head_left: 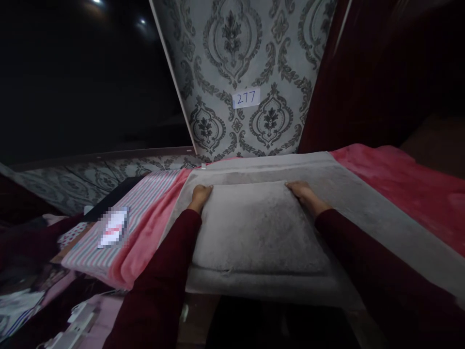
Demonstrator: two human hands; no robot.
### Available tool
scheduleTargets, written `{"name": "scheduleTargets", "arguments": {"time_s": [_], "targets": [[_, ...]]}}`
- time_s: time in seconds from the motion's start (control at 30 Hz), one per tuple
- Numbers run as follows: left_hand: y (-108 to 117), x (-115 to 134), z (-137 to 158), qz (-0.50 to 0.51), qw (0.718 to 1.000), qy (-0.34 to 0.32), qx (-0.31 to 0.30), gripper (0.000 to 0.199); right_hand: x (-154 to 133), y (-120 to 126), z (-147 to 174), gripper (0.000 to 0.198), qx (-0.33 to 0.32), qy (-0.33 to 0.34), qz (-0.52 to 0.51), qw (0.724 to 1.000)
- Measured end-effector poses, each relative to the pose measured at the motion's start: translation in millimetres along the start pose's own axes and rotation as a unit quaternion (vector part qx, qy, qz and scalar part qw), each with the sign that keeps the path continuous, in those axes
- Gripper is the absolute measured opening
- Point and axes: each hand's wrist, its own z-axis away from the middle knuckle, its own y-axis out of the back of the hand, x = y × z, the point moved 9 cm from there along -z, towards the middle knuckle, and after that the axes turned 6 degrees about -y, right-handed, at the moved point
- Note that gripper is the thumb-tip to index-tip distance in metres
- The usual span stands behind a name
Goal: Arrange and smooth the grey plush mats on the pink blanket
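A folded grey cloth (254, 228) lies as a rough rectangle in the middle, plush-looking, with a hem line across its near end. At its far left corner my left hand (201, 195) grips the edge, thumb on top and fingers mostly hidden. My right hand (303, 192) pinches the far right corner in the same way. Both forearms reach in wearing dark red sleeves. Under the folded piece spreads a larger grey sheet of fabric (366, 213).
Pink plush fabric (392, 177) lies to the right. A striped folded textile (145, 196) bearing a blurred phone-like rectangle (114, 228) is at left. A power strip (78, 327) sits lower left. Behind stand a large dark screen (87, 87) and a patterned wall (247, 58) with a "277" label.
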Motion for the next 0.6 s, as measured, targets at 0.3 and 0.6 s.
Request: {"name": "scheduleTargets", "arguments": {"time_s": [0.3,0.6], "targets": [[-9,-12,2,-0.066,0.997,-0.002,0.042,0.029,16,-10,1,0.033,0.066,0.000,0.064,0.996],[-6,-2,5,0.021,1.000,-0.013,0.015,0.019,9,0,10,0.028,0.028,0.012,-0.024,0.999]]}}
